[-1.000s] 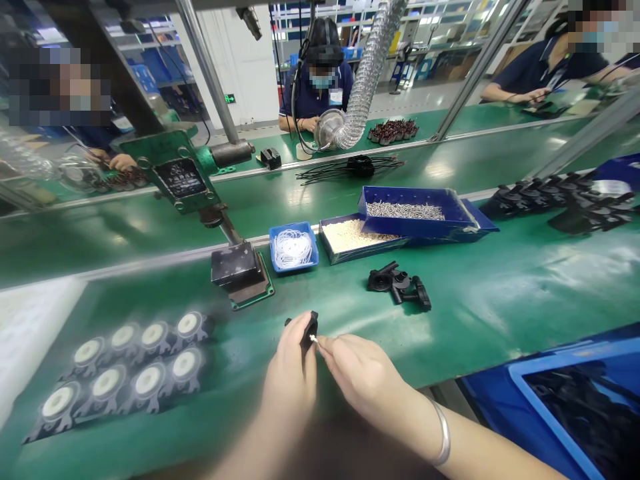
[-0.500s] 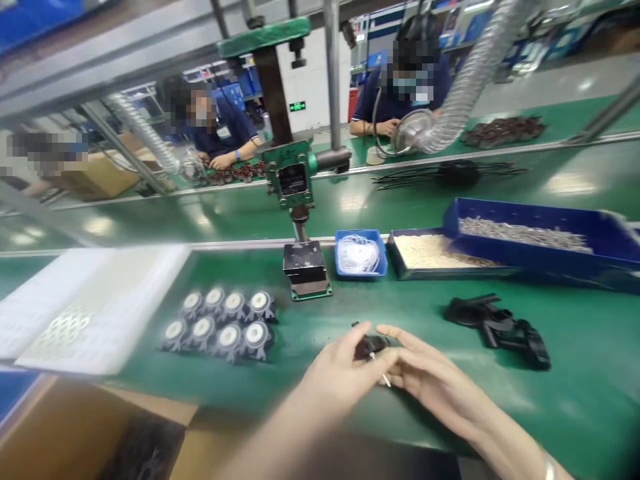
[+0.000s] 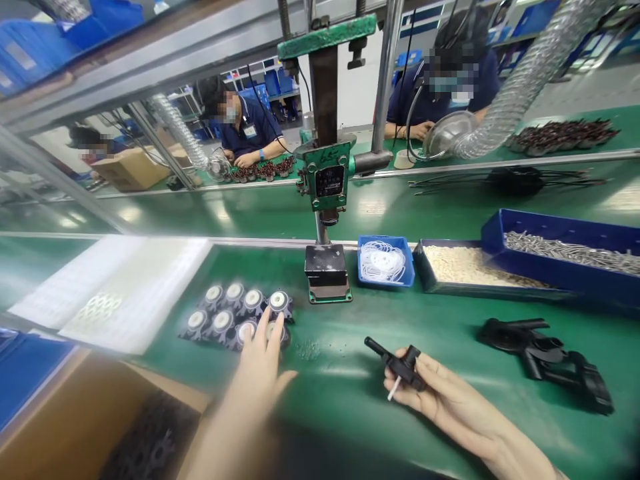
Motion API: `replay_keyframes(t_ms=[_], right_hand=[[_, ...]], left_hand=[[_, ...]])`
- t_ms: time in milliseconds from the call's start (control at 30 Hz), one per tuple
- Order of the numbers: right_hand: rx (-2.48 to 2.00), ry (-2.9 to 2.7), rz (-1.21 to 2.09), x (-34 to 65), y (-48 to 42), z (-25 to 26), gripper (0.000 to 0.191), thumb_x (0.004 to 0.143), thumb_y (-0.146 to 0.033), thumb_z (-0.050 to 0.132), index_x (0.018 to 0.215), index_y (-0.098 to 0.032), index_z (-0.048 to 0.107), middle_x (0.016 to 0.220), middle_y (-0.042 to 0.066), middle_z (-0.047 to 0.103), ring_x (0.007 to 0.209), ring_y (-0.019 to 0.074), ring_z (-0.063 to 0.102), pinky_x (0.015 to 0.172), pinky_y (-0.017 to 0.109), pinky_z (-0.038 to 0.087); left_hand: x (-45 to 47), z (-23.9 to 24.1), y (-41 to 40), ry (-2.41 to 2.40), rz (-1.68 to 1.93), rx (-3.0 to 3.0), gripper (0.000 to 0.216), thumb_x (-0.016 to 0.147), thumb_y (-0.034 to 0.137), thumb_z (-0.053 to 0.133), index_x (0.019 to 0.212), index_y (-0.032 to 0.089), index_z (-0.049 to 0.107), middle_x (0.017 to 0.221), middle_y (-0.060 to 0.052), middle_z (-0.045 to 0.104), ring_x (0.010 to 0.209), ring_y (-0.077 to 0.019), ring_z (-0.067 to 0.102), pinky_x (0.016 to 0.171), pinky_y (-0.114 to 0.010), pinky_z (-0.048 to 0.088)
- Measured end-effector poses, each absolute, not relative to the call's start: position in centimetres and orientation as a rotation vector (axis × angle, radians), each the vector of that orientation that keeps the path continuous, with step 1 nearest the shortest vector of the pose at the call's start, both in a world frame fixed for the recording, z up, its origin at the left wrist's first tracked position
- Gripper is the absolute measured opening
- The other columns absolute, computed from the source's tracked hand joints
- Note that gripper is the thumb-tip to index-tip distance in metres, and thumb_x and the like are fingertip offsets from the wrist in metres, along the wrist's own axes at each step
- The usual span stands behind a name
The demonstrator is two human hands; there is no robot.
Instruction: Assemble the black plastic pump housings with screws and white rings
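Note:
My right hand (image 3: 440,400) grips a small black plastic part (image 3: 397,363) with a thin white pin sticking out of its underside, held just above the green bench. My left hand (image 3: 263,363) is stretched forward with fingers spread, its fingertips on the nearest of several black round parts with white centres (image 3: 235,310) laid in two rows. A few more black plastic parts (image 3: 545,357) lie in a heap to the right.
A green hand press (image 3: 327,180) stands mid-bench over its black base block (image 3: 327,270). Behind it sit a small blue tray of white rings (image 3: 385,261), a tray of white pieces (image 3: 470,267) and a blue bin of metal pins (image 3: 565,250). White sheets (image 3: 110,293) lie left; a cardboard box (image 3: 100,427) sits lower left. Other people work across the belt.
My left hand let go of the black part and reached left to the rows of round parts. The right hand now holds the part alone. The view swung left.

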State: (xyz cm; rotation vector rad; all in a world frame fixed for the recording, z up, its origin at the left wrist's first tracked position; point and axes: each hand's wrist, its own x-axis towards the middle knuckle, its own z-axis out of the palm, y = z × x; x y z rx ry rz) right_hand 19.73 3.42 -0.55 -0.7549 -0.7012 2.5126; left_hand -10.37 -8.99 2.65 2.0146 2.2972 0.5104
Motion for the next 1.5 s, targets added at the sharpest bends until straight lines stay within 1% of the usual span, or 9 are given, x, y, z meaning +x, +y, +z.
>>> replay_keyframes(t_ms=[100, 267, 400, 533, 767, 1000, 1100, 1367, 1500], right_hand=[[-0.780, -0.600, 2.439, 19.7, 4.4, -0.7, 0.028, 0.088, -0.037, 0.072, 0.109, -0.018, 0.068, 0.112, 0.013, 0.070, 0.105, 0.0254, 0.068, 0.097, 0.040, 0.055], [-0.771, -0.585, 2.349, 18.5, 5.1, 0.0, 0.030, 0.087, -0.035, 0.074, 0.110, -0.017, 0.064, 0.126, 0.014, 0.064, 0.095, 0.0205, 0.071, 0.093, 0.035, 0.057], [-0.839, -0.566, 2.284, 17.7, 5.6, 0.2, 0.028, 0.085, -0.037, 0.076, 0.102, -0.018, 0.062, 0.117, 0.011, 0.068, 0.088, 0.0188, 0.072, 0.079, 0.030, 0.059], [-0.874, -0.589, 2.220, 17.1, 6.4, 0.8, 0.027, 0.084, -0.036, 0.077, 0.093, -0.020, 0.058, 0.103, 0.006, 0.071, 0.082, 0.0177, 0.072, 0.069, 0.026, 0.057], [-0.847, -1.022, 2.095, 14.6, 8.2, 3.5, 0.031, 0.082, -0.037, 0.077, 0.082, -0.019, 0.052, 0.129, 0.006, 0.062, 0.081, 0.0149, 0.068, 0.060, 0.023, 0.049], [-0.858, -1.413, 1.907, 11.7, 8.9, 2.8, 0.029, 0.078, -0.037, 0.079, 0.079, -0.018, 0.057, 0.127, 0.007, 0.057, 0.096, 0.0163, 0.061, 0.068, 0.023, 0.051], [-0.853, -1.586, 1.768, 11.7, 8.9, 2.7, 0.025, 0.081, -0.037, 0.077, 0.082, -0.019, 0.060, 0.129, 0.009, 0.055, 0.108, 0.0206, 0.060, 0.083, 0.031, 0.052], [-0.787, -2.195, 1.187, 12.8, 7.4, 1.8, 0.014, 0.089, -0.027, 0.069, 0.096, -0.025, 0.057, 0.134, 0.009, 0.046, 0.129, 0.0254, 0.045, 0.106, 0.043, 0.039], [-0.876, -2.145, 1.233, 12.8, 7.0, 0.6, 0.024, 0.092, -0.028, 0.065, 0.086, -0.024, 0.043, 0.129, 0.009, 0.044, 0.127, 0.0247, 0.046, 0.103, 0.042, 0.042]], left_hand=[[-11.3, 0.5, -10.3, 2.336, 0.423, 2.173, 0.077, 0.089, 0.016, 0.056, 0.154, 0.021, 0.015, 0.153, -0.026, 0.034, 0.140, -0.0396, 0.037, 0.108, -0.068, 0.032], [-9.3, -1.0, -9.5, 2.255, 0.451, 2.409, 0.071, 0.089, 0.009, 0.054, 0.152, 0.026, 0.025, 0.143, -0.021, 0.051, 0.107, -0.0312, 0.065, 0.105, -0.060, 0.041], [-7.2, 0.4, -6.3, 1.989, 0.511, 2.432, 0.063, 0.087, 0.017, 0.063, 0.145, 0.027, 0.040, 0.133, -0.014, 0.061, 0.107, -0.0312, 0.062, 0.098, -0.050, 0.050], [-5.6, 0.7, -2.7, 1.761, 0.694, 2.226, 0.066, 0.084, 0.028, 0.069, 0.144, 0.024, 0.042, 0.129, -0.015, 0.056, 0.120, -0.0341, 0.054, 0.101, -0.051, 0.048], [-5.0, -2.1, -0.6, 1.402, 0.919, 1.720, 0.088, 0.077, 0.025, 0.073, 0.151, 0.023, 0.026, 0.151, -0.016, 0.040, 0.139, -0.0319, 0.041, 0.116, -0.051, 0.035], [-5.1, -1.9, -0.5, 1.298, 0.999, 1.475, 0.103, 0.074, 0.020, 0.076, 0.155, 0.026, 0.012, 0.156, -0.013, 0.037, 0.140, -0.0301, 0.042, 0.115, -0.047, 0.038], [-5.3, -1.6, -0.3, 1.317, 0.945, 1.485, 0.103, 0.074, 0.020, 0.076, 0.154, 0.026, 0.012, 0.157, -0.012, 0.034, 0.140, -0.0301, 0.041, 0.114, -0.046, 0.039], [-5.4, -2.2, -0.2, 1.328, 0.939, 1.601, 0.102, 0.074, 0.026, 0.079, 0.152, 0.024, 0.014, 0.149, -0.016, 0.045, 0.134, -0.0304, 0.049, 0.110, -0.048, 0.043], [-5.1, -3.0, 0.0, 1.245, 1.101, 1.779, 0.078, 0.076, 0.024, 0.079, 0.141, 0.027, 0.036, 0.143, -0.013, 0.052, 0.133, -0.0276, 0.050, 0.111, -0.044, 0.044]])
